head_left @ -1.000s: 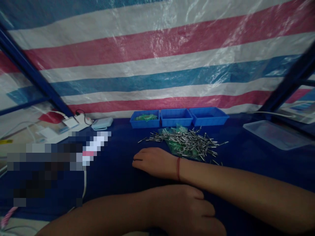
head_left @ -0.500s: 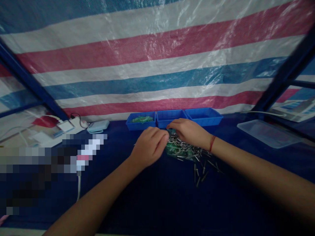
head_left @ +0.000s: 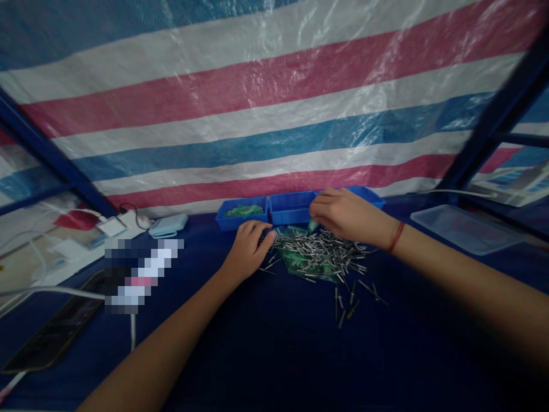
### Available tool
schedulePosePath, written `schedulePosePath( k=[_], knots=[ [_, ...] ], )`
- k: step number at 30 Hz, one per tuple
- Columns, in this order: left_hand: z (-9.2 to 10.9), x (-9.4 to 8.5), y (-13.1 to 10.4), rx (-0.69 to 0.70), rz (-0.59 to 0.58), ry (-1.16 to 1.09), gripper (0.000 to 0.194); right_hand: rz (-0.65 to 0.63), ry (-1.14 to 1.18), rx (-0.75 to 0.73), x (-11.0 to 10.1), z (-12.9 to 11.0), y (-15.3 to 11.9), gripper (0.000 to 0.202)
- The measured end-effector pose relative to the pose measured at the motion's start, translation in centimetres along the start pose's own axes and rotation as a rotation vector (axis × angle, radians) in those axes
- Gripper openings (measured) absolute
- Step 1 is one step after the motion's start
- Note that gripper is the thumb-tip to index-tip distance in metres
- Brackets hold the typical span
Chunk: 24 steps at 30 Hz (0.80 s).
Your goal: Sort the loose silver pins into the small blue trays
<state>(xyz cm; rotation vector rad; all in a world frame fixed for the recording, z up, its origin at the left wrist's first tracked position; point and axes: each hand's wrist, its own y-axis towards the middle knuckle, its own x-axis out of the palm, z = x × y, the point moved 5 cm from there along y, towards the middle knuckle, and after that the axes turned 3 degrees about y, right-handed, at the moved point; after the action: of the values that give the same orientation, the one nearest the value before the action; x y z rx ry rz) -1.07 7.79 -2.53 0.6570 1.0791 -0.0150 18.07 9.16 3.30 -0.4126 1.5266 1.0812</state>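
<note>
A heap of thin silvery metal pins [head_left: 330,252], like rivets, lies partly on a crumpled green plastic bag [head_left: 295,260] on the dark blue table. My right hand [head_left: 347,214], with a red string at the wrist, pinches a bit of green plastic at the far side of the heap. At the heap's left edge is my left hand [head_left: 251,249], its fingers apart and nothing visible in it. Behind the hands stand a blue bin holding green plastic [head_left: 223,218], a middle blue bin [head_left: 291,209] and a right blue bin [head_left: 371,197], partly hidden by my right hand.
A clear plastic lid or tray [head_left: 467,229] lies at the right. On the left are a phone [head_left: 55,332], a light blue case [head_left: 168,226], white chargers [head_left: 111,226] and cables. Striped sheeting [head_left: 274,114] hangs behind the table.
My hands have moved apart, the right one to the right and the left one slightly left with its fingers opened. More of the pin heap and the green bag shows between them.
</note>
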Motion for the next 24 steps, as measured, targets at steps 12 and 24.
schedulePosePath(
  k=[12,24],
  knots=[
    [6.6,1.5,-2.4,-0.279,-0.137,-0.789,0.015,0.27,1.219,0.461,2.3,-4.5,-4.5,0.015],
    [6.7,3.4,-2.7,-0.628,-0.23,-1.39,0.058,0.498,0.592,0.198,-0.9,-6.1,-5.8,0.008]
  ],
)
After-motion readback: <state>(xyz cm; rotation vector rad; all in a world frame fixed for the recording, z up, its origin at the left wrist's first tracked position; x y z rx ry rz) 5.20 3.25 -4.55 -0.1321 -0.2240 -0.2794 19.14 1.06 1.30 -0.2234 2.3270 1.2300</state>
